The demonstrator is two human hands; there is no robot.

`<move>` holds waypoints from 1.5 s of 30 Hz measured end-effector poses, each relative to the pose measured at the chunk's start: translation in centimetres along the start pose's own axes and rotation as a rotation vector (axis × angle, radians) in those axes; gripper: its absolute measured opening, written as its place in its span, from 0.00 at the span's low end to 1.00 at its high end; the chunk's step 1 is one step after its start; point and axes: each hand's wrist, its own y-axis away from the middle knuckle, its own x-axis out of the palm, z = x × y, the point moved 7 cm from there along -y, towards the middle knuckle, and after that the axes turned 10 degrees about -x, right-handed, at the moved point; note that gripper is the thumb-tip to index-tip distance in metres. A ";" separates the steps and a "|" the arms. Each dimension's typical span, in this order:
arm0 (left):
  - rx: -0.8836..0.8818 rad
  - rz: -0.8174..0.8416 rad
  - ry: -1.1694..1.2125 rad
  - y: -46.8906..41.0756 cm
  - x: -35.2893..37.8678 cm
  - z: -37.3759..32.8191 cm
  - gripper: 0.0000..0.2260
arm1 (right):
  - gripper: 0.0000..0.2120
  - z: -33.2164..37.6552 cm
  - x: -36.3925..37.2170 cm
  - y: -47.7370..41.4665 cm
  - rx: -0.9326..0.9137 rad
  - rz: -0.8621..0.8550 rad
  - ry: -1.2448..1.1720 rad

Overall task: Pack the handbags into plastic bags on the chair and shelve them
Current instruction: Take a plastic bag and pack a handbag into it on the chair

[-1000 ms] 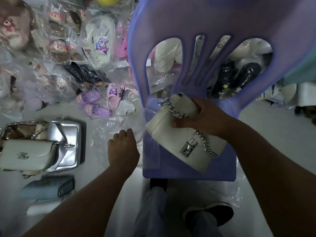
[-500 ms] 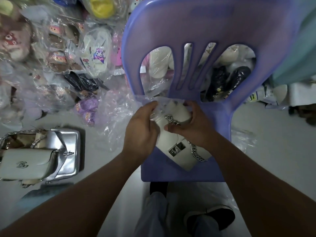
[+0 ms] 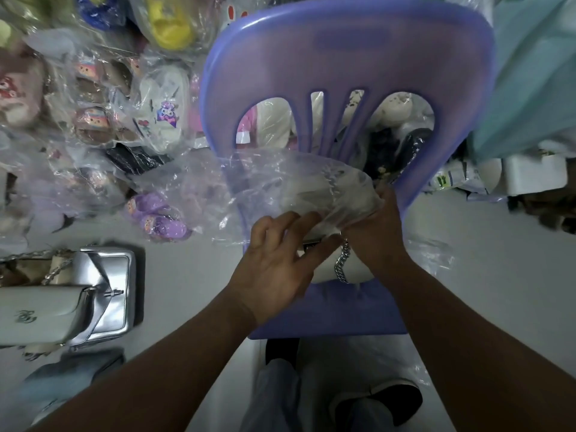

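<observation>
While the right hand (image 3: 375, 235) curls round the right side of the white handbag (image 3: 327, 269), its fingers go under crumpled film and I cannot tell just what they clamp besides the bag. The left hand (image 3: 274, 266) is spread flat, fingers apart, tips resting on the handbag's front at the mouth of the clear plastic bag (image 3: 280, 182). The handbag's upper part is inside the plastic; the lower part and the silver chain (image 3: 342, 265) stick out. It lies on the seat of the purple chair (image 3: 343, 57), short of the front edge, with a strip of bare seat between. The loose plastic spills over the seat's left edge and up against the backrest slots.

Left of the chair, a band of pale floor (image 3: 187, 291) separates it from a silver handbag (image 3: 106, 285), with a second white handbag (image 3: 37, 313) lying on it and a blurred blue-grey one (image 3: 71, 375) nearer. Wrapped slippers (image 3: 156, 219) crowd the far left, close to the chair's corner. Teal cloth (image 3: 530, 73) hangs at the right. The person's shoes (image 3: 396, 400) stand just below the seat's front edge.
</observation>
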 end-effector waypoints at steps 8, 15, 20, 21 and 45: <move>0.066 0.090 0.068 1.7 2.5 0.0 0.13 | 0.42 -2.1 -2.4 -0.6 0.117 -0.077 -0.176; -1.442 0.395 0.950 2.1 7.5 5.6 0.13 | 0.28 -1.8 -1.9 0.1 0.105 -0.030 -0.169; -1.599 0.140 1.329 -0.6 7.3 5.8 0.13 | 0.31 -1.9 -1.4 0.4 0.103 -0.059 -0.120; -1.593 0.126 1.387 -1.1 7.2 5.5 0.12 | 0.30 -1.9 -1.4 0.4 0.100 -0.064 -0.127; -1.655 0.206 1.614 0.5 8.7 4.4 0.02 | 0.16 -2.9 -3.5 0.8 0.239 0.013 -0.310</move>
